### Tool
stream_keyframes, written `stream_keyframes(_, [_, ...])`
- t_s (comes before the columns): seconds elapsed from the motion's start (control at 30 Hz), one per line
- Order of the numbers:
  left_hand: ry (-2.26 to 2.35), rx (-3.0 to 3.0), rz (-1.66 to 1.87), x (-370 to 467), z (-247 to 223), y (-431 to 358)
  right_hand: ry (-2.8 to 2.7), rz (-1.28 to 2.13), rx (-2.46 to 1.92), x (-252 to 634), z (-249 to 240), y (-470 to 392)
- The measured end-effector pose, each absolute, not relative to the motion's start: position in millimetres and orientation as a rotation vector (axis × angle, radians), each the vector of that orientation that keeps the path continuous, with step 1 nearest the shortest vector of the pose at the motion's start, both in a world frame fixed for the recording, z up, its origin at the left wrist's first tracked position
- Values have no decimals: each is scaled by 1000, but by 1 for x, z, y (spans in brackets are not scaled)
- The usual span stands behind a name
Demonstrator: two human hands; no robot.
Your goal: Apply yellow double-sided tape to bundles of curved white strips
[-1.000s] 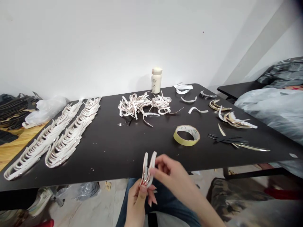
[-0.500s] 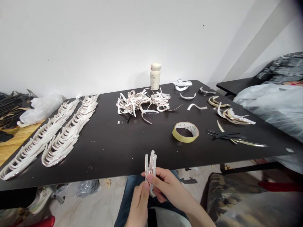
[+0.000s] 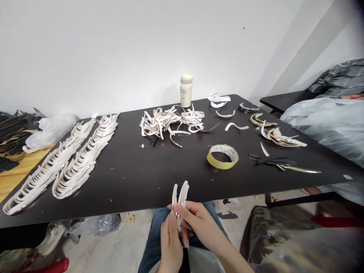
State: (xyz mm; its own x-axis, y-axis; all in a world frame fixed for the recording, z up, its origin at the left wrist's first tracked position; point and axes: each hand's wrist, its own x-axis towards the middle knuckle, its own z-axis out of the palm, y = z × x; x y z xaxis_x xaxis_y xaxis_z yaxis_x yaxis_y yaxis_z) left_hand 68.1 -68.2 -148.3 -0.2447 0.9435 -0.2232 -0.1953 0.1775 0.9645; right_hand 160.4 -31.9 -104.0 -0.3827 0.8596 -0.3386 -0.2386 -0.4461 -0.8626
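Note:
Just over my lap, at the table's front edge, both hands hold a few curved white strips [image 3: 183,192] with shiny metallic edges. My left hand [image 3: 170,239] is closed, its thumb pressed on a strip at the left of the bunch. My right hand [image 3: 196,220] pinches the strips from the right with thumb and fingers. The upper ends of the strips fan apart above my fingers; their lower parts are mostly hidden. Beyond lies a tangled heap of similar strips [image 3: 160,123].
Two long overlapping rows of strips [image 3: 76,170] lie on the dark table [image 3: 136,170] at the left. Toward the right are a roll of yellow tape [image 3: 220,163], black strips [image 3: 270,160] and gold curved strips [image 3: 257,120]. A cream bottle [image 3: 186,91] stands by the wall.
The strips in my hands have spread: the left one now stands apart from those at the right. My left hand has turned slightly and the view has shifted a little.

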Motion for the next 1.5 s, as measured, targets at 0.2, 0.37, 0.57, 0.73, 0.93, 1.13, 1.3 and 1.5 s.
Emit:
stream_keyframes(0.2, [1226,585,1366,71,-145,-66,-833,1883,-1008,150,-115,-37])
stream_keyframes(0.37, [997,479,1161,60,-149,-60,-728,1864,-1024,152,-114,-39])
stream_keyframes(0.57, [1093,591,1262,60,-146,-68,-690,1860,-984,154,-111,-36])
stream_keyframes(0.73, [1256,490,1385,71,-138,-72,-749,1869,-982,152,-116,-37])
stream_keyframes(0.93, [1314,400,1412,71,-145,-68,-1046,1557,-1228,149,-127,-43])
stream_keyframes(1.13, [1313,468,1332,68,-149,-67,-1026,1453,-1395,145,-136,-40])
stream_keyframes(1.3, [1329,741,1300,64,-152,-67,-1131,1479,-1458,154,-129,-38])
stream_keyframes(1.5, [1368,639,1264,64,-148,-64,-1015,889,-1709,237,-75,-15])
